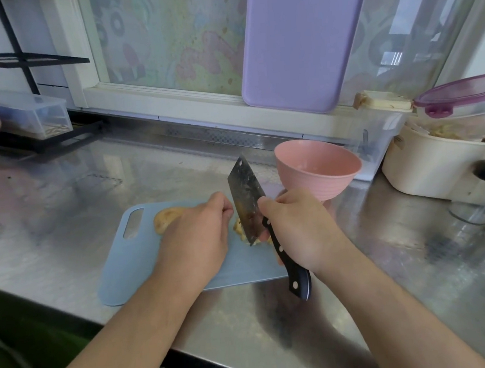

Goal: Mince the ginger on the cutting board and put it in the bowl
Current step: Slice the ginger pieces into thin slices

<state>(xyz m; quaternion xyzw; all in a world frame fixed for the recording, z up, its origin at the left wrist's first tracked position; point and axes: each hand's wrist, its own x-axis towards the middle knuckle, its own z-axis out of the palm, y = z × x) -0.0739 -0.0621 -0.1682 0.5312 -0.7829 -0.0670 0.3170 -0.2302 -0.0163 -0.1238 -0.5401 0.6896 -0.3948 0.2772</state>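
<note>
The right hand point(301, 231) is closed around the black handle of a cleaver point(248, 201), and the blade tilts up to the left of this hand. Under the blade lies cut ginger point(240, 228) on the blue cutting board point(131, 270). The left hand point(198, 234) rests with curled fingers on a whole ginger piece point(163, 218). Just behind the right hand stands the pink bowl point(318, 171) on the steel counter point(88, 179).

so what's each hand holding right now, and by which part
The right hand grips the cleaver by its black handle, up near the blade. The left hand is curled over the ginger on the cutting board.
</note>
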